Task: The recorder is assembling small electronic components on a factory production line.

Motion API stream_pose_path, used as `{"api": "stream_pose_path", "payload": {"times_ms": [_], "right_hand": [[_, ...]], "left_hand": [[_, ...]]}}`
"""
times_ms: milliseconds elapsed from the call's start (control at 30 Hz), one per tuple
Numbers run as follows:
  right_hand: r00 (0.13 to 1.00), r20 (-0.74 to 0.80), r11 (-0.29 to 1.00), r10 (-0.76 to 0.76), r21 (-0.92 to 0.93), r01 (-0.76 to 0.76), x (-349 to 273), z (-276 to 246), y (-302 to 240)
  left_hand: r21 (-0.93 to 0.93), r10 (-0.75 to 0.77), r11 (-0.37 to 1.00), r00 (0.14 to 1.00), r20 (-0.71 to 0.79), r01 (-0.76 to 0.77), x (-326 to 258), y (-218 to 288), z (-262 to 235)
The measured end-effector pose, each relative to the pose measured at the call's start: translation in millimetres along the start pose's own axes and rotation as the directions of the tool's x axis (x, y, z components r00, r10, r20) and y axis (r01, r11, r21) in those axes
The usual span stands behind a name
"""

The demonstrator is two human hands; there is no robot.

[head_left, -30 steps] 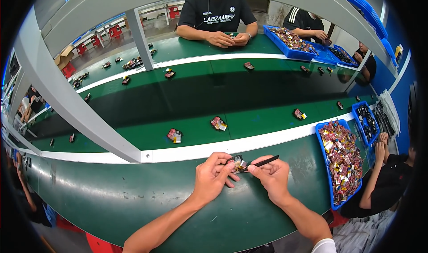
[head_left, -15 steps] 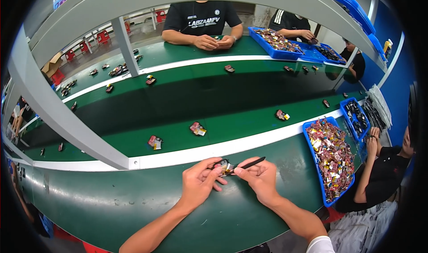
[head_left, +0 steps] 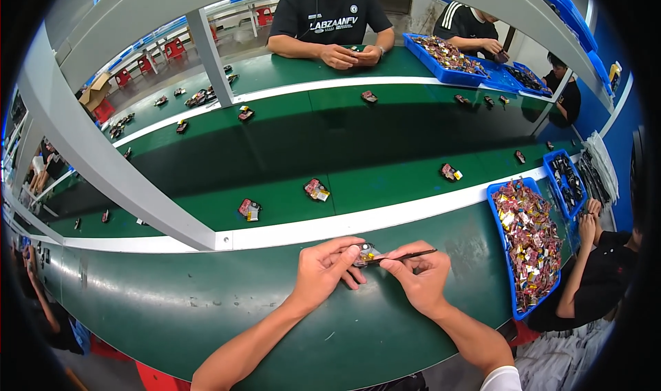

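Observation:
Above the near green worktop, my left hand [head_left: 321,272] grips a small black-cased electronic part [head_left: 365,252] with yellow and whitish bits inside, between thumb and fingers. My right hand [head_left: 422,279] pinches a slim black pointed tool [head_left: 418,254], held almost level. The tool's inner end reaches the part's near side, close to my left fingertips; whether it touches cannot be made out. Both hands are close together, just short of the white rail. On the green belt beyond lie similar parts with reddish and yellow pieces, among them one part [head_left: 317,190] and another part [head_left: 250,210].
A blue tray [head_left: 510,274] heaped with small reddish-yellow pieces stands right of my hands, a smaller blue tray [head_left: 559,210] of black parts behind it. The white rail [head_left: 323,225] and a grey frame post [head_left: 124,163] border the belt. Co-workers sit opposite and at right.
The whole view has shifted, so the scene sits slightly farther right. My hands keep their hold; the black tool now lies flatter across the part.

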State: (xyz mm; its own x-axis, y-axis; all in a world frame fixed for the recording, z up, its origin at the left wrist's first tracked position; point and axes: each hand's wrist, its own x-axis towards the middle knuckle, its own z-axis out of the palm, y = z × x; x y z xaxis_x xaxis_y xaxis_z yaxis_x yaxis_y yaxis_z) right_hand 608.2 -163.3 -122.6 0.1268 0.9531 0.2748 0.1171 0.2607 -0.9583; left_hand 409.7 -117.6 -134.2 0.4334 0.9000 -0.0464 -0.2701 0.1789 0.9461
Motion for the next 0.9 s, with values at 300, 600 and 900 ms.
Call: {"api": "stream_pose_path", "payload": {"times_ms": [300, 600, 900], "right_hand": [[0.997, -0.006, 0.991, -0.083, -0.106, 0.082, -2.7, 2.8, 2.2], [0.998, -0.05, 0.999, -0.027, -0.027, 0.026, -2.7, 5.6, 2.7], [0.998, -0.031, 0.997, 0.061, 0.05, -0.06, 0.6, 5.2, 1.3]], "left_hand": [[-0.012, 0.023, 1.0, 1.0, 0.002, -0.023, -1.5, -0.5, 1.5], [-0.011, 0.057, 0.998, 0.998, 0.002, -0.057, -2.1, -1.8, 0.7], [0.031, 0.072, 0.997, 0.997, -0.032, -0.071, -1.5, -5.3, 1.2]]}}
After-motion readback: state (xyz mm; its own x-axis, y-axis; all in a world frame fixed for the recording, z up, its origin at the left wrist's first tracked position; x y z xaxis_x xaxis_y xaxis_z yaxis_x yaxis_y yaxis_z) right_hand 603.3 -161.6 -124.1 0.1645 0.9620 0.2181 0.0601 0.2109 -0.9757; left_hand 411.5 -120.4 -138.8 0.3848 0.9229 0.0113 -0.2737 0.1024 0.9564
